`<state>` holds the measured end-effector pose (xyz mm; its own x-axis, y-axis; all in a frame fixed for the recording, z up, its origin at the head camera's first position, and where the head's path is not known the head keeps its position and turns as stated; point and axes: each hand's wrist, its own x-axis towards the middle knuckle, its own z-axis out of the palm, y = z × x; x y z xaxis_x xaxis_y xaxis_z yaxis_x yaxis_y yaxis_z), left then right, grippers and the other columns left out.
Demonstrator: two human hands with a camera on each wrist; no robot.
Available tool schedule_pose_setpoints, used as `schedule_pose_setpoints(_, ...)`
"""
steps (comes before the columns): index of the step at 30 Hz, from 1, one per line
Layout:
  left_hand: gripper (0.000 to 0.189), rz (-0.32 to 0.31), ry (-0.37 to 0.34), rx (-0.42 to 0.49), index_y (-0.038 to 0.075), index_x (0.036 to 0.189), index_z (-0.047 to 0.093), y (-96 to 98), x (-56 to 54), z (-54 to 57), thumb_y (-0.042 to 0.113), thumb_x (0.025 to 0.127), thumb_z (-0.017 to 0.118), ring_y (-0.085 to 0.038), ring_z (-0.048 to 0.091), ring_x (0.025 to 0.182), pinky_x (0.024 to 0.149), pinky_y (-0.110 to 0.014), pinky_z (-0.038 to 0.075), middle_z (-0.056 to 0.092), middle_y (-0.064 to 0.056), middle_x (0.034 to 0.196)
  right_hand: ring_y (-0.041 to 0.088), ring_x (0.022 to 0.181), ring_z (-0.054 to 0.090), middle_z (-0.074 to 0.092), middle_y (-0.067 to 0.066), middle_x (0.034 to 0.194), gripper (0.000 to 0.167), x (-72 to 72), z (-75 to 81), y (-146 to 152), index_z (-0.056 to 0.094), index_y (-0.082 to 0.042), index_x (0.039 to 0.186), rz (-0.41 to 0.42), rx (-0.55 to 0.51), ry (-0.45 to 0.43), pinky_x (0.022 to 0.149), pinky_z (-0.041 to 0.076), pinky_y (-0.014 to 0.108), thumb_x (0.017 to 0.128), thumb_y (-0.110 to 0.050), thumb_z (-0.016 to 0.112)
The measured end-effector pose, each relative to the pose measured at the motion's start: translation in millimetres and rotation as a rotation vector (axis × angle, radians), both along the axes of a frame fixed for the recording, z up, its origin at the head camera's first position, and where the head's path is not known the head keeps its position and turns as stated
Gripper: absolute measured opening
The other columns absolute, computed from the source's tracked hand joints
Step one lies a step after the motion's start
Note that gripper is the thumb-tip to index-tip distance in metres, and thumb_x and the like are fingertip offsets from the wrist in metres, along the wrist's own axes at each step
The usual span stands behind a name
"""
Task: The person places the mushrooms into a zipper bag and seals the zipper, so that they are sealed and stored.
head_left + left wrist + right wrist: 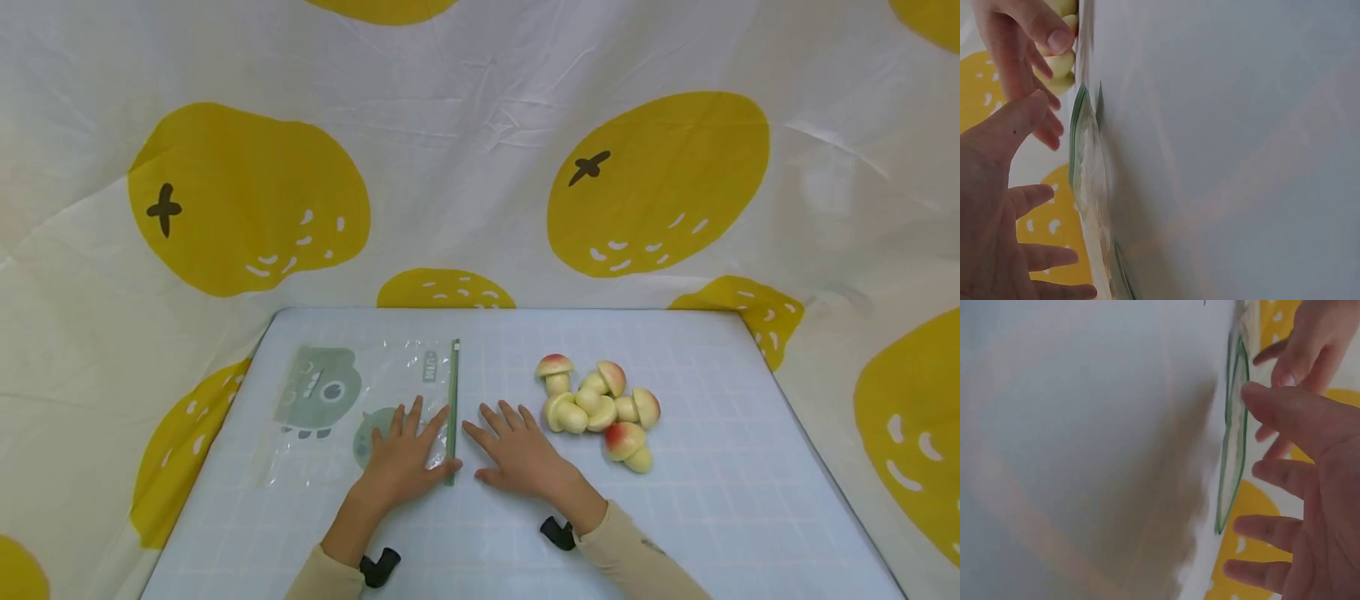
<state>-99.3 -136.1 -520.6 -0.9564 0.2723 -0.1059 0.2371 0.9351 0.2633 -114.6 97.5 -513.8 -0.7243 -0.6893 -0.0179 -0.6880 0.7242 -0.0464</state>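
Observation:
A clear zip bag [390, 367] with green monster prints lies flat on the table, its green zip edge [454, 375] toward the middle. My left hand [405, 454], fingers spread, is over the bag's right part, the thumb reaching across the zip edge. Just right of that edge is my right hand [521, 450], also with spread fingers and nothing held. In the left wrist view the bag's mouth [1079, 137] bulges a little above the table. Several toy mushrooms [588, 408] with cream stems and red-tinged caps lie clustered beyond the right hand's fingers.
The table [720, 500] has a pale checked cover. Behind and around it hangs a white cloth [457, 183] printed with large yellow fruit. Dark wrist devices [380, 568] sit at both sleeves.

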Motion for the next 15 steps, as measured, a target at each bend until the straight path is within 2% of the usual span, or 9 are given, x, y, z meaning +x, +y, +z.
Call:
schedule_pose_setpoints(4,0.087,0.0,-0.048,0.037,0.029,0.158,0.032,0.7,0.4,-2.9,0.071,0.087,0.059,-0.054,0.019,0.143,0.096,-0.082,0.023,0.018,-0.022,0.163,0.041,0.143,0.032,0.037,0.013,0.157,0.07,2.1,-1.9,-4.2,0.042,-0.025,0.154,-0.001,0.022,-0.097,0.111,0.027,0.06,0.094,-0.055,0.062)
schedule_pose_setpoints(7,0.087,0.001,-0.063,0.042,0.029,0.158,0.032,1.2,0.6,-3.8,0.071,0.087,0.059,-0.054,0.019,0.143,0.095,-0.082,0.023,0.02,-0.022,0.162,0.04,0.144,0.03,0.035,0.012,0.158,0.068,2.6,-2.4,-7.0,0.04,-0.028,0.155,0.005,0.042,-0.132,0.112,0.027,0.059,0.095,-0.054,0.061)
schedule_pose_setpoints(10,0.085,0.0,-0.072,0.045,0.031,0.158,0.032,1.9,0.9,-3.5,0.07,0.087,0.059,-0.054,0.018,0.143,0.095,-0.082,0.023,0.021,-0.022,0.162,0.039,0.144,0.03,0.034,0.011,0.159,0.064,2.7,-2.3,-9.4,0.04,-0.032,0.154,0.023,0.057,-0.14,0.112,0.028,0.058,0.097,-0.052,0.059)
schedule_pose_setpoints(15,0.08,-0.017,-0.066,0.039,0.035,0.156,0.035,3.0,1.0,-3.1,0.068,0.088,0.061,-0.055,0.019,0.142,0.094,-0.083,0.023,0.022,-0.023,0.161,0.038,0.142,0.035,0.037,0.01,0.157,0.05,2.9,-2.5,-11.8,0.046,-0.035,0.151,0.063,0.08,-0.103,0.109,0.032,0.057,0.102,-0.04,0.056)
